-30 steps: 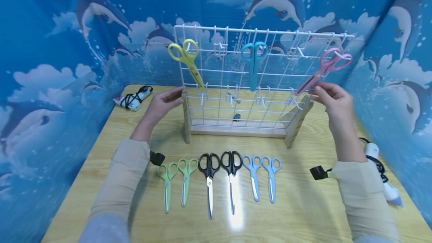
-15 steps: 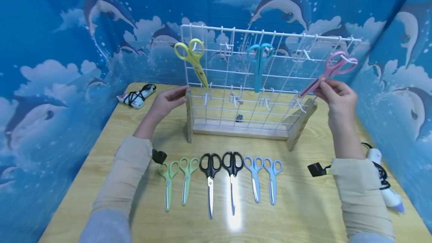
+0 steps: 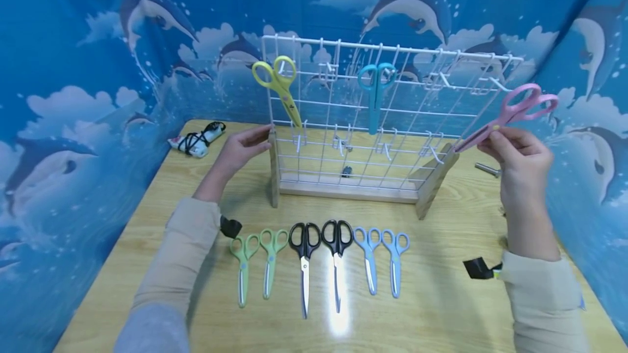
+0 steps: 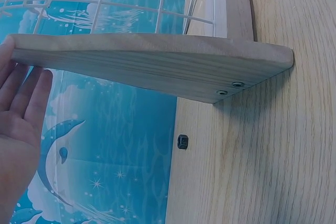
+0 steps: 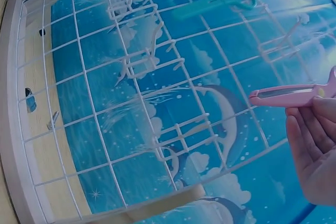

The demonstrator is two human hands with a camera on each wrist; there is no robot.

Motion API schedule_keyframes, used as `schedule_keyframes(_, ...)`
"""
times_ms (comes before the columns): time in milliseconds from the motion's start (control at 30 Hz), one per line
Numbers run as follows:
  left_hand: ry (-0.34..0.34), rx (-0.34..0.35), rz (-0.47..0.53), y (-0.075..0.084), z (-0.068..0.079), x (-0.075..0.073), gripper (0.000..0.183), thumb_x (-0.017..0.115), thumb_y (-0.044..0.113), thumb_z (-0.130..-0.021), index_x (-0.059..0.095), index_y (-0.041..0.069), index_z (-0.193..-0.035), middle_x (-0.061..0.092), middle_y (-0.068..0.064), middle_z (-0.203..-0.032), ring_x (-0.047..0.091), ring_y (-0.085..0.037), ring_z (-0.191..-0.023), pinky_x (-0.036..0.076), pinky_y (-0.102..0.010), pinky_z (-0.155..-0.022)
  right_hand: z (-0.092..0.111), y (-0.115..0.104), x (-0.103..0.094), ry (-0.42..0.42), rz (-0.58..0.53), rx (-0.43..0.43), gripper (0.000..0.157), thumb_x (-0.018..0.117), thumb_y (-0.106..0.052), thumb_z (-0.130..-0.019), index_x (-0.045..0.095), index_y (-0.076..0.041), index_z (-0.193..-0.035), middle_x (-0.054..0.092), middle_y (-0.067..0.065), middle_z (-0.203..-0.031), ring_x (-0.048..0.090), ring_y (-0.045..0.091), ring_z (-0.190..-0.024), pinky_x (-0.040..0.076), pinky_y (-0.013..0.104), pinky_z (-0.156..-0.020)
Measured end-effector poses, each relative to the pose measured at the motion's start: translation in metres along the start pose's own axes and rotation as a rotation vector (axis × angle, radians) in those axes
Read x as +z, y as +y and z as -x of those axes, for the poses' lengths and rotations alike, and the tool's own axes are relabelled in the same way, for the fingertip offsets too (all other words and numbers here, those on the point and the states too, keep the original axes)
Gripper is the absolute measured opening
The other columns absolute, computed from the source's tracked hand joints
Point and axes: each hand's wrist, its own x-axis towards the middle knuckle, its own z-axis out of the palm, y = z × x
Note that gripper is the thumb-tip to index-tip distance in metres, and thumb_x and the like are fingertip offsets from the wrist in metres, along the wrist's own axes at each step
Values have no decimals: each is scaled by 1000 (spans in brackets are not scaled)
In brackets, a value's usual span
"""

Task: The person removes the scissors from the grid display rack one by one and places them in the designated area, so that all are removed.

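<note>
My right hand [image 3: 525, 165] pinches pink scissors [image 3: 483, 134] near their pivot, blades pointing down-left, just right of the white wire rack [image 3: 348, 192]. In the right wrist view the scissors [image 5: 289, 97] are apart from a bare upper hook. My left hand [image 3: 243, 145] rests its fingers against the rack's left wooden upright [image 4: 152, 66]; they look nearly straight in the left wrist view. Yellow scissors [image 3: 281, 86] hang on the rack's upper left hook, teal scissors [image 3: 375, 91] on a middle one.
On the table before the rack lie two green scissors [image 3: 242, 271], two black-handled scissors [image 3: 305, 252] and two blue scissors [image 3: 371, 260] in a row. A cord-wrapped white device [image 3: 196, 143] lies at back left; a metal rod [image 3: 487, 170] at right. Several lower hooks [image 3: 340, 146] are bare.
The pink scissors, which hung on the upper right hook, are now off it. My right hand took hold of them and moved right with them. The left hand stays on the upright.
</note>
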Motion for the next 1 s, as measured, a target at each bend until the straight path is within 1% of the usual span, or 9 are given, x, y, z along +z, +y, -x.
schedule_keyframes(167, 13, 24, 21, -21, -9, -4, 48, 60, 27, -78, 45, 23, -123, 44, -1, -126, 43, -14, -113, 41, -30, -91, 24, -6, -8, -52, 79, 50, 12, 57, 9, -74, 59, 14, -85, 63, 16, -77, 62, 22, -65, 51, 28, -66)
schedule_keyframes(300, -2, 49, 63, -39, -16, -9, 47, 61, 28, -77, 46, 25, -122, 45, 2, -125, 42, -13, -113, 40, -29, -92, 43, 9, -31, -140, 221, 107, 11, 54, 9, -77, 60, 11, -86, 64, 12, -76, 62, 18, -66, 52, 25, -67)
schedule_keyframes(433, 14, 28, 10, -23, -8, -8, 47, 60, 30, -78, 46, 24, -122, 45, 1, -125, 42, -14, -113, 39, -31, -92, 50, 53, -93, -259, 314, 219, 18, 50, 9, -80, 58, 9, -96, 63, 12, -81, 61, 21, -69, 51, 24, -71)
schedule_keyframes(567, 26, -10, -28, -3, 2, -4, 49, 60, 30, -78, 45, 22, -124, 44, -2, -126, 42, -16, -113, 39, -32, -93, 58, 106, -162, -258, 539, 370, 26, 56, -9, -82, 56, 3, -105, 63, 11, -89, 61, 23, -73, 50, 26, -72)
schedule_keyframes(633, 6, -1, 13, -5, 0, -5, 48, 59, 28, -78, 45, 20, -124, 44, -3, -126, 42, -16, -114, 38, -32, -94, 67, 122, -175, -207, 642, 449, 33, 61, -19, -78, 57, 2, -104, 62, 12, -90, 60, 24, -74, 51, 29, -71)
schedule_keyframes(700, 4, 21, 56, -37, -17, -11, 49, 60, 26, -78, 45, 20, -124, 44, -2, -127, 42, -15, -114, 39, -31, -92, 78, 133, -181, -189, 707, 483, 39, 62, -25, -77, 56, 3, -103, 61, 13, -89, 60, 23, -74, 52, 31, -68)
schedule_keyframes(867, 19, 106, 71, -142, -70, -28, 51, 63, 23, -76, 44, 27, -124, 44, 5, -126, 43, -11, -112, 43, -30, -88, 107, 131, -168, -195, 800, 609, 43, 64, -32, -74, 57, 2, -99, 64, 5, -80, 61, 17, -69, 52, 28, -64)
schedule_keyframes(933, 24, 124, 42, -154, -77, -29, 50, 62, 25, -77, 44, 29, -123, 44, 7, -125, 44, -10, -111, 44, -30, -87, 116, 124, -159, -195, 791, 684, 41, 66, -34, -71, 58, -2, -95, 64, 1, -76, 61, 14, -68, 53, 26, -64)
schedule_keyframes(1000, 4, 119, 68, -148, -74, -28, 48, 61, 27, -77, 45, 28, -123, 46, 6, -125, 45, -11, -111, 44, -29, -87, 124, 115, -149, -192, 757, 749, 34, 67, -31, -71, 59, -4, -89, 63, -1, -73, 60, 12, -67, 52, 25, -65)
